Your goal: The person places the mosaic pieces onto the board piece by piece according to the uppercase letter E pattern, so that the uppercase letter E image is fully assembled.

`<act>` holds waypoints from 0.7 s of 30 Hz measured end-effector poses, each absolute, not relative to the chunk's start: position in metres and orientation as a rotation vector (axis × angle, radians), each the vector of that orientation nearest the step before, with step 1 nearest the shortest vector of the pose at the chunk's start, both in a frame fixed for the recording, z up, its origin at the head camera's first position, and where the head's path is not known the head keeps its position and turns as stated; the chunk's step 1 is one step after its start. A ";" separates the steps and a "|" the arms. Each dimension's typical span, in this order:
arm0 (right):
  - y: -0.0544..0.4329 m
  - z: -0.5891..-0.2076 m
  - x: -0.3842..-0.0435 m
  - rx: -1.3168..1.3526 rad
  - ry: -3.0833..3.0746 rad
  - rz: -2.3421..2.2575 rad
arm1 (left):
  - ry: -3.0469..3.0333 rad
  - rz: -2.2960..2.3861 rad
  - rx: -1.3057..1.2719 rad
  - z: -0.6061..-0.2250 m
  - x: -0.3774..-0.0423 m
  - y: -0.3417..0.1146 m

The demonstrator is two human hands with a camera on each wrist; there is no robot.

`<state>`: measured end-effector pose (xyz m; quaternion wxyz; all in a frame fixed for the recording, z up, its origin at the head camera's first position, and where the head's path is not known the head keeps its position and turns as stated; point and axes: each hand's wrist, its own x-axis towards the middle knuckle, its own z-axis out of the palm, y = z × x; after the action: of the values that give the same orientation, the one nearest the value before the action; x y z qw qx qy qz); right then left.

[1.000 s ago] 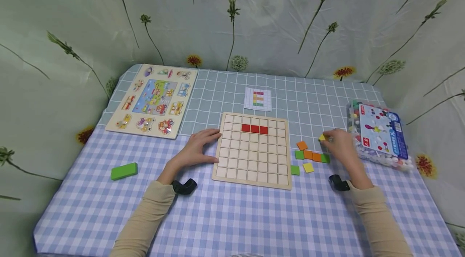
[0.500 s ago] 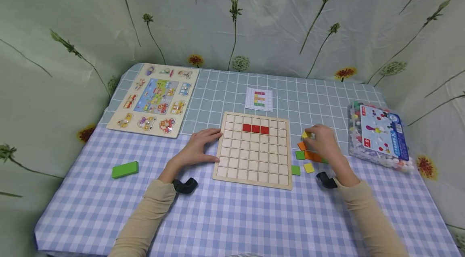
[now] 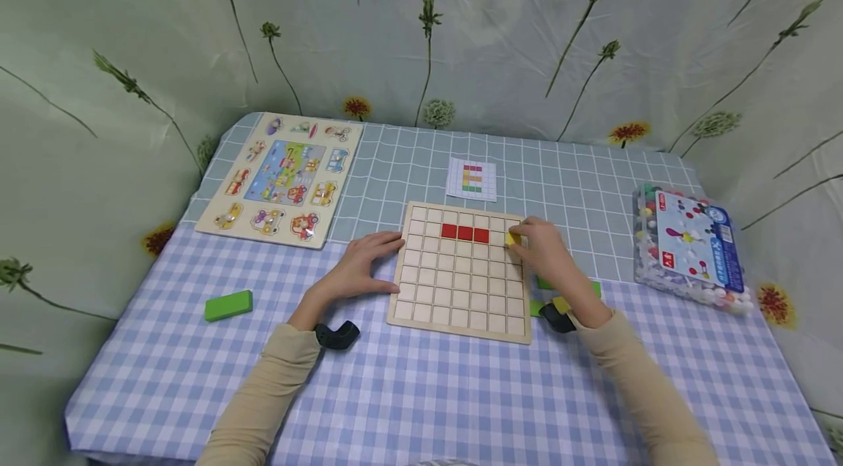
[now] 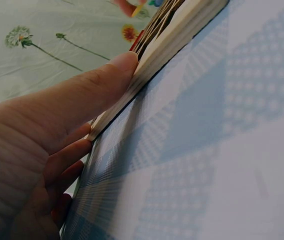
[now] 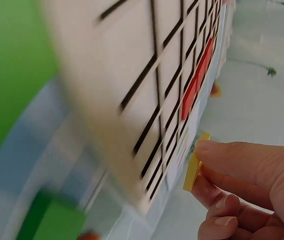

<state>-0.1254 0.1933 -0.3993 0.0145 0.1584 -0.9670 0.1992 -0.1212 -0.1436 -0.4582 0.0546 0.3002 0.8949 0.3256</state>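
Observation:
My right hand [image 3: 546,252] pinches a yellow square tile [image 5: 193,172] between thumb and fingers, over the right side of the wooden grid board [image 3: 453,300]. In the right wrist view the tile is tilted and apart from the board. Three red tiles [image 3: 465,233] sit side by side in one row near the board's far edge. My left hand [image 3: 356,270] touches the board's left edge, its fingers spread and relaxed; the left wrist view shows the thumb [image 4: 109,82] against that edge. Loose green tiles [image 3: 536,309] and a yellow tile [image 3: 560,304] lie right of the board, partly hidden by my right arm.
A small printed card [image 3: 471,179] with a coloured grid pattern lies beyond the board. A picture puzzle [image 3: 315,223] is at the back left, with a green block [image 3: 228,306] nearer. At the right stands a clear box [image 3: 691,241] of coloured pieces.
My right hand has carried the yellow tile leftward, from right of the loose tiles to over the board's right side. My left hand stays at the board's left edge.

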 end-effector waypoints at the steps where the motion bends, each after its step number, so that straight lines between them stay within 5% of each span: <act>1: 0.190 -0.399 -0.126 0.505 -3.009 0.626 | 2.719 0.989 0.913 -0.458 -0.121 -0.144; 21: 0.130 -0.403 -0.132 0.724 -3.022 0.645 | 2.710 0.989 0.892 -0.458 -0.122 -0.143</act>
<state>-0.1317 0.1296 -0.4028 -0.0163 0.2282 -0.9520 0.2033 -0.1218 -0.1433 -0.4582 0.0611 0.2950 0.8957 0.3270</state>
